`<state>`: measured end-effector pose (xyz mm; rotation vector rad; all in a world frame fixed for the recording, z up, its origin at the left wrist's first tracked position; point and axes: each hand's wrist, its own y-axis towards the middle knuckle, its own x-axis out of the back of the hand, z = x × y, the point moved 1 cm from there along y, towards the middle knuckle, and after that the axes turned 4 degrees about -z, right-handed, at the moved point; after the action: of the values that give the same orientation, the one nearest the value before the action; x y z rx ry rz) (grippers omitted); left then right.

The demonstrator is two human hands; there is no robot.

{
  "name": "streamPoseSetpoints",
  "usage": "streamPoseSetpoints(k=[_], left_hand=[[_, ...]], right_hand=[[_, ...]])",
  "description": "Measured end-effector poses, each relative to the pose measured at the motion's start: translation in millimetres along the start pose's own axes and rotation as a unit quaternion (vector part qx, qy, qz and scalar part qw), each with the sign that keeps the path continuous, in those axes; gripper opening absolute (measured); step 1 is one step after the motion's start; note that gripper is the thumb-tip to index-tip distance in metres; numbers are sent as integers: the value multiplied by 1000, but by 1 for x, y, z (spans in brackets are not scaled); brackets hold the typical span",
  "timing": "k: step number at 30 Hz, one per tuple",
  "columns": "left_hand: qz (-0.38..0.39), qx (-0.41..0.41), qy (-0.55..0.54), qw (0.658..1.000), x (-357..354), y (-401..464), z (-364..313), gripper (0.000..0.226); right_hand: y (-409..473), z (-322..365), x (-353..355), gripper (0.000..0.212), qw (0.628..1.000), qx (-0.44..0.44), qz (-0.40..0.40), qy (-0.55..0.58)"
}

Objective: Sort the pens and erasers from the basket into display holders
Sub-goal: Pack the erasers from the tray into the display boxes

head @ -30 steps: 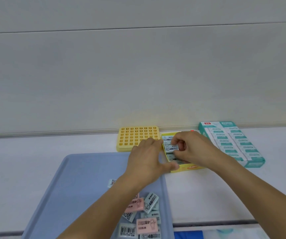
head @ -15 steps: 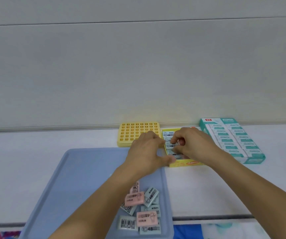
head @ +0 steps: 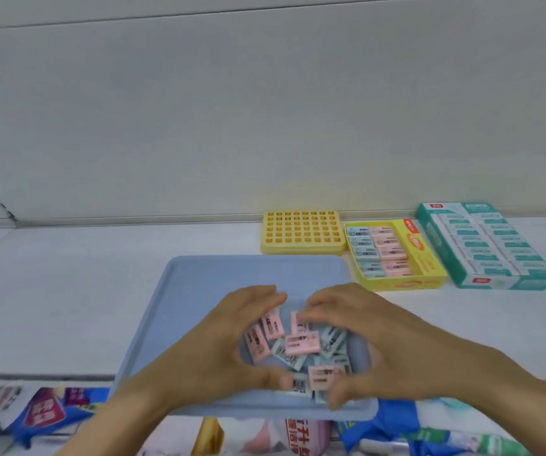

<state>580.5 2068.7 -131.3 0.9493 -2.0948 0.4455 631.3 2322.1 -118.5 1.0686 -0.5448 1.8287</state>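
Both hands sit low in the frame over the blue tray (head: pixel 199 291). The left hand (head: pixel 222 343) and right hand (head: pixel 380 343) curve around a loose pile of pink and blue erasers (head: pixel 301 347); motion blur hides whether either grips one. The yellow eraser box (head: pixel 393 255), right of centre, holds rows of erasers beside the yellow grid holder (head: pixel 302 232).

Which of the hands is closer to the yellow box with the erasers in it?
The right hand. It is in the blue tray, just in front of the yellow box, at the loose erasers. The left hand is further left, farther from the box.
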Motion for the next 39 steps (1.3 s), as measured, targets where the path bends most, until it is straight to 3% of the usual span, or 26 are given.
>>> streamPoseSetpoints(k=[2,4,10,16,24,32,34,36,39], left_hand=[[13,-7,35,999,-6,-3,7,100],[-12,-9,46,999,-7,2,11,100],[-108,17,39,993,-3,36,18,65],[-158,42,-3,987,3,53,19,51],[-139,-30,91,986,-1,64,7,39],[-175,5,141,974,1,65,1,21],[-175,42,82,980,4,65,-1,19],[-185,89,-46,978,7,65,-6,17],[-185,158,-285,927,10,69,-18,16]], right_hand=[[-2,-2,-13,94,998,-3,24,-51],[3,-4,-17,88,997,-11,-5,-72],[31,-7,-20,67,987,-79,-106,-89],[44,-10,-17,57,979,-131,-144,-55],[43,-4,-11,35,974,-115,-176,-83],[44,11,-6,15,957,-9,-161,-241],[44,14,-5,16,946,9,-192,-259],[42,11,-4,19,947,0,-232,-224],[37,0,2,9,948,-50,-295,-110]])
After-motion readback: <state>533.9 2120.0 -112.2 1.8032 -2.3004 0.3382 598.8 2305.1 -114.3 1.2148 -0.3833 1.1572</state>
